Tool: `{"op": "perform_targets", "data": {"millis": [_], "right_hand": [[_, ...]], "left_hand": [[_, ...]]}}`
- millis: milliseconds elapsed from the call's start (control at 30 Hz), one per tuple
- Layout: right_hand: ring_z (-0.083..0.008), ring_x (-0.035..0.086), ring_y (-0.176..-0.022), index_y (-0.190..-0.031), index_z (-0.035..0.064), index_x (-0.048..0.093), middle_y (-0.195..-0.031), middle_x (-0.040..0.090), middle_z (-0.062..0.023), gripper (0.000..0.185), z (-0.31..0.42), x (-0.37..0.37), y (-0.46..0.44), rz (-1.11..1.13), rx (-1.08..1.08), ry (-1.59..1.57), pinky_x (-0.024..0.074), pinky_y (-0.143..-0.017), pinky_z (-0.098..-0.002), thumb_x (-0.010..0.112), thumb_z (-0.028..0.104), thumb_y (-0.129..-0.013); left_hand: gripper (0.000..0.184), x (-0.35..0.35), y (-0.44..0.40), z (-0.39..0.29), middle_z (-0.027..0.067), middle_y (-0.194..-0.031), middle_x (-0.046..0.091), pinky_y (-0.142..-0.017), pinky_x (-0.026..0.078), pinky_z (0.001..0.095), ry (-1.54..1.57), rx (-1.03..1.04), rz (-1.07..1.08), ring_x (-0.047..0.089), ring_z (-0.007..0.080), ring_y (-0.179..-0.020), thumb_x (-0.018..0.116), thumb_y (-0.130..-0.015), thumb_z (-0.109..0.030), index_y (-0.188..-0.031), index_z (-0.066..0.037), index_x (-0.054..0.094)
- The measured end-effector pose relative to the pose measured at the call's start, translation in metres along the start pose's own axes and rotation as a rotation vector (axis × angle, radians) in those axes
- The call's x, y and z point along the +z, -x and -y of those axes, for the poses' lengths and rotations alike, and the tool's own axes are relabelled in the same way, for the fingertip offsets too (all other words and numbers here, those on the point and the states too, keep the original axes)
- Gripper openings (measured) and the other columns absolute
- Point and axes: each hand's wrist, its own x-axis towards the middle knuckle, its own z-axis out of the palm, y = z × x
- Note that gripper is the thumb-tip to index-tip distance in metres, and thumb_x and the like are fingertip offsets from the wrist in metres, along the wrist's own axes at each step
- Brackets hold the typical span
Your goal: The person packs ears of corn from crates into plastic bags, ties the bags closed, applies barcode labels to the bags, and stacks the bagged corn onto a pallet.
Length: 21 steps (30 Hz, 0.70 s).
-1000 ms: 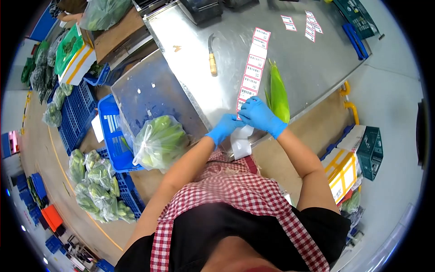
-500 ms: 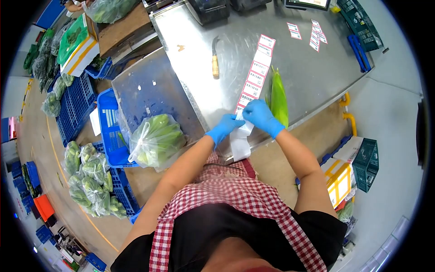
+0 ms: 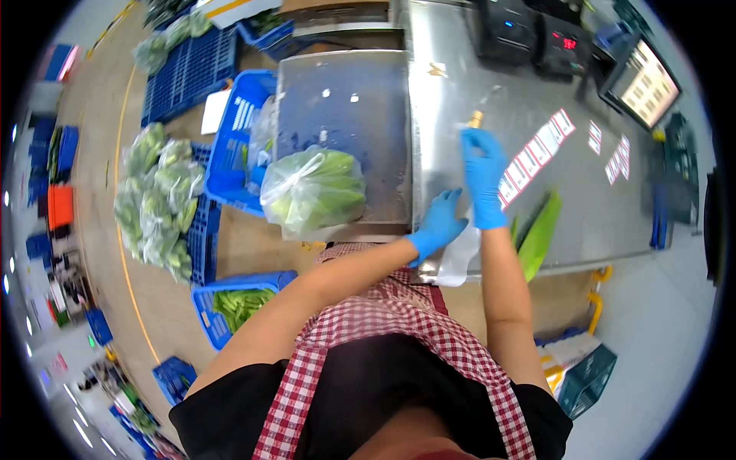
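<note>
My right hand (image 3: pixel 484 180), in a blue glove, reaches over the steel table with its fingers closed at the wooden handle of a knife (image 3: pixel 476 119). The knife's blade is blurred and points away from me; part of its handle is hidden under the fingers. My left hand (image 3: pixel 441 226), also gloved, is low at the table's near edge, its fingers closed at the strip's backing paper. That strip of printed labels (image 3: pixel 529 162) runs diagonally up the table, partly covered by my right wrist. A long green vegetable (image 3: pixel 541 236) lies right of my right forearm.
A bag of green vegetables (image 3: pixel 316 192) rests on a lower surface to the left, beside a blue crate (image 3: pixel 230 146). Loose labels (image 3: pixel 618 159) lie at the right. Black machines (image 3: pixel 506 31) and a screen (image 3: pixel 648 83) stand at the back. More bagged vegetables (image 3: pixel 157 199) sit further left.
My right hand has left the label strip and moved forward to the knife handle. My left hand stays by the strip near the table edge. The view has turned left.
</note>
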Motion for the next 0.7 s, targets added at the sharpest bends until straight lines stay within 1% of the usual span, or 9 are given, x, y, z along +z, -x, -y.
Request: {"op": "perform_targets", "data": {"millis": [100,200,267,333,400,467,533,600,700], "right_hand": [[-0.0315,0.057,-0.065,-0.074,0.0075,0.062,-0.075,0.058,-0.014,0.02,0.017,0.106,0.029,0.288,-0.047,0.181,0.0461,-0.061,-0.0391,0.052,0.024,-0.079],[-0.0335,0.059,-0.064,-0.068,0.0056,0.063,-0.072,0.059,-0.0163,0.025,-0.012,0.188,0.068,0.537,-0.177,0.471,0.0473,-0.06,-0.0422,0.05,0.024,-0.078],[-0.035,0.059,-0.064,-0.074,0.0044,0.063,-0.074,0.06,-0.0168,0.026,-0.036,0.222,0.102,0.662,-0.183,0.562,0.0482,-0.06,-0.0414,0.049,0.025,-0.08],[-0.0359,0.06,-0.074,-0.085,0.0028,0.063,-0.083,0.061,-0.0194,0.025,-0.039,0.24,0.14,0.85,0.1,0.472,0.0481,-0.065,-0.0409,0.047,0.022,-0.082],[-0.0364,0.058,-0.087,-0.095,0.0004,0.062,-0.091,0.06,-0.0225,0.026,-0.068,0.267,0.186,0.542,-0.006,-0.012,0.0462,-0.076,-0.0401,0.047,0.017,-0.082],[-0.0346,0.05,-0.105,-0.112,0.0005,0.055,-0.109,0.054,-0.0232,0.037,0.013,0.235,0.162,0.615,0.459,-0.165,0.0395,-0.089,-0.039,0.052,0.011,-0.076],[-0.0348,0.043,-0.113,-0.125,0.0026,0.042,-0.122,0.044,-0.0223,0.061,0.019,0.243,0.174,0.48,-0.032,0.0,0.0355,-0.094,-0.0375,0.063,0.013,-0.069],[-0.0353,0.038,-0.118,-0.131,0.0033,0.032,-0.131,0.034,-0.0222,0.082,0.071,0.254,0.169,0.813,-0.355,0.125,0.035,-0.095,-0.0379,0.073,0.019,-0.061],[-0.0344,0.05,-0.103,-0.117,-0.0007,0.048,-0.115,0.051,-0.0219,0.072,0.042,0.32,0.187,0.946,-0.102,0.175,0.041,-0.085,-0.0379,0.077,0.025,-0.057]], "left_hand": [[0.043,-0.062,0.053,0.009,0.0204,-0.107,0.052,-0.084,0.041,0.0379,0.006,-0.041,-0.044,0.052,0.0325,-0.099,0.058,-0.074,-0.015,-0.113,-0.001,0.048],[0.025,-0.118,0.116,0.041,0.013,-0.1,0.056,-0.075,0.045,0.0341,0.225,-0.257,-0.004,0.056,0.0252,-0.09,0.057,-0.074,-0.012,-0.097,-0.002,0.057],[0.022,-0.142,0.16,0.074,0.0128,-0.095,0.059,-0.073,0.046,0.0301,0.185,-0.376,-0.19,0.058,0.0223,-0.084,0.057,-0.076,-0.013,-0.095,-0.002,0.059],[0.023,-0.174,0.202,0.099,0.0126,-0.094,0.06,-0.073,0.046,0.0305,0.127,-0.541,-0.318,0.059,0.0215,-0.083,0.057,-0.078,-0.015,-0.098,-0.004,0.06],[0.023,-0.196,0.251,0.129,0.012,-0.09,0.062,-0.072,0.046,0.03,0.248,-0.655,-0.501,0.059,0.0209,-0.082,0.057,-0.079,-0.016,-0.099,-0.005,0.06],[0.022,-0.225,0.293,0.157,0.0117,-0.087,0.063,-0.072,0.047,0.0299,0.282,-0.749,-0.681,0.06,0.021,-0.081,0.056,-0.079,-0.017,-0.097,-0.005,0.061],[0.021,-0.243,0.342,0.17,0.0116,-0.084,0.063,-0.071,0.046,0.0305,0.23,-0.866,-0.79,0.061,0.0218,-0.08,0.056,-0.08,-0.019,-0.094,-0.005,0.062],[0.02,-0.262,0.373,0.18,0.0127,-0.081,0.063,-0.071,0.046,0.0325,0.14,-0.906,-0.815,0.061,0.025,-0.077,0.054,-0.08,-0.022,-0.087,-0.005,0.063],[0.02,-0.282,0.419,0.218,0.0141,-0.082,0.062,-0.071,0.045,0.0342,0.205,-0.878,-0.755,0.06,0.0249,-0.076,0.053,-0.08,-0.022,-0.086,-0.005,0.063]]}}
